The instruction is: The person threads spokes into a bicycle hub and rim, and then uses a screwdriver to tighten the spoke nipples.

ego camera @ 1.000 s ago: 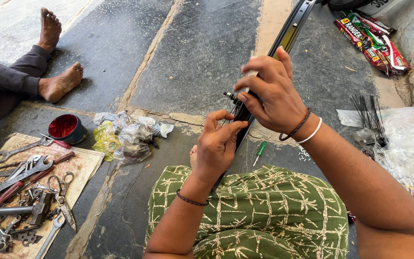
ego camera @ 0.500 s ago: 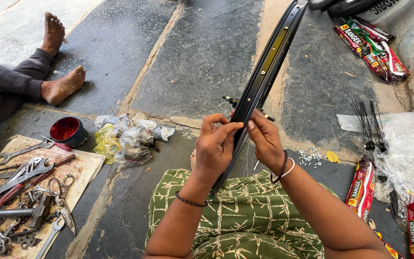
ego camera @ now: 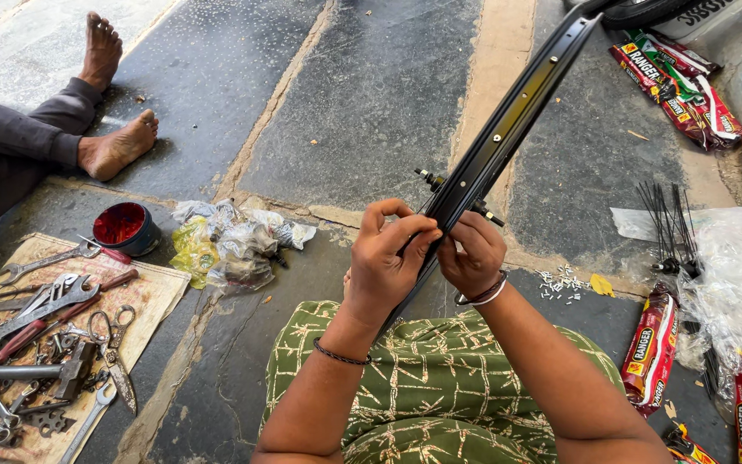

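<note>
A black bicycle wheel rim slants from my lap up to the top right. My left hand and my right hand both pinch the rim at its lower part, fingertips close together. A small metal hub or axle pokes out just behind the rim above my fingers. My knee in green patterned cloth lies under the hands.
Wrenches, scissors and other tools lie on a mat at left, by a red cup and crumpled plastic bags. Another person's bare feet rest at upper left. Spokes, small nipples and red packets lie at right.
The rim has tilted and slid up toward the top right. My right hand dropped from high on the rim to meet the left hand lower down.
</note>
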